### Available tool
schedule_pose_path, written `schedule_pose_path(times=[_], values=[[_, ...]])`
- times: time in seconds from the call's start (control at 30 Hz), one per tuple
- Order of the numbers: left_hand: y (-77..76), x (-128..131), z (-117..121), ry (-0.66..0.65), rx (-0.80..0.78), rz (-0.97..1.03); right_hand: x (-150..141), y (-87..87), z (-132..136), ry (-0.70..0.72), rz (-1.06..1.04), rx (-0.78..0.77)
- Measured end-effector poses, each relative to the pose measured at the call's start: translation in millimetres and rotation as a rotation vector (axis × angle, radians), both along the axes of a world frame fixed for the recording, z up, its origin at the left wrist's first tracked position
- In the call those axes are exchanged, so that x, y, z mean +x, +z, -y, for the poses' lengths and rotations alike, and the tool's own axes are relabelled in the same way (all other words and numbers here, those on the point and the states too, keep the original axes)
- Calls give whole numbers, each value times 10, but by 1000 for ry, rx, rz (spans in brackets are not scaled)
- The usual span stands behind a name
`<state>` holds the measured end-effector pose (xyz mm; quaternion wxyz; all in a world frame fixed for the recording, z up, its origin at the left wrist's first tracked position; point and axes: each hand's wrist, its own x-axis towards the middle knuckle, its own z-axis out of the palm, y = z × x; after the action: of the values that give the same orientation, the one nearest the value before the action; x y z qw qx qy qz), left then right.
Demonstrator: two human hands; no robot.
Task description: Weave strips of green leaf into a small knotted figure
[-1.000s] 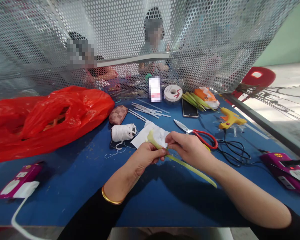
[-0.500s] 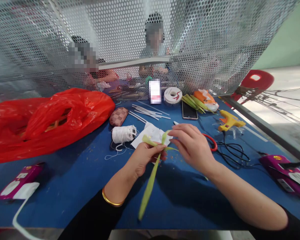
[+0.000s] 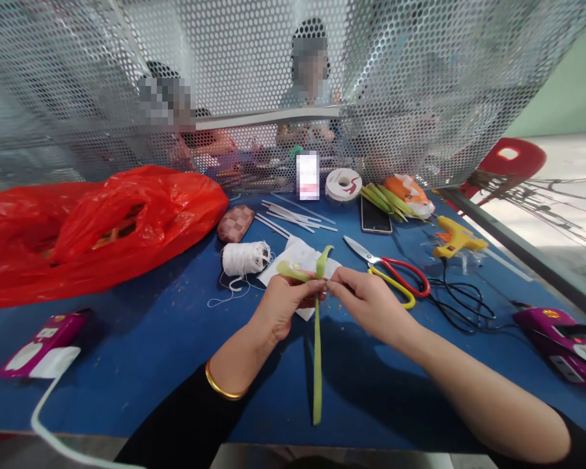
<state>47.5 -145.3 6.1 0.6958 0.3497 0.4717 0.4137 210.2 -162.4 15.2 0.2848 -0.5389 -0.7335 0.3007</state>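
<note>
A green leaf strip hangs down from my fingers over the blue table, with short ends folded out at the top and to the left. My left hand pinches the strip where its folds cross. The fingertips of my right hand are pressed together at that same crossing, beside the left thumb. Exactly which end the right fingers grip is partly hidden. Just beyond my hands lies crumpled white paper. Scissors with red and yellow handles rest right of my right hand.
A spool of white string, a checkered pouch and white sticks lie behind. A red plastic bag covers the left. At right are a yellow glue gun, black cable and purple box. A perforated metal screen stands behind.
My right hand has come down and left to meet the left hand at the crossing. The hanging strip has swung from slanting to nearly straight. The scissors now show more fully.
</note>
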Motion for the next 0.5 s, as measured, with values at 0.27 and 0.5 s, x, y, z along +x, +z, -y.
schedule_pose_path(times=[0.27, 0.5], values=[[-38, 90, 18, 225, -41, 47, -126, -92, 75, 64, -98, 40], [-52, 4, -32, 129, 19, 14, -153, -197, 19, -58, -172, -152]])
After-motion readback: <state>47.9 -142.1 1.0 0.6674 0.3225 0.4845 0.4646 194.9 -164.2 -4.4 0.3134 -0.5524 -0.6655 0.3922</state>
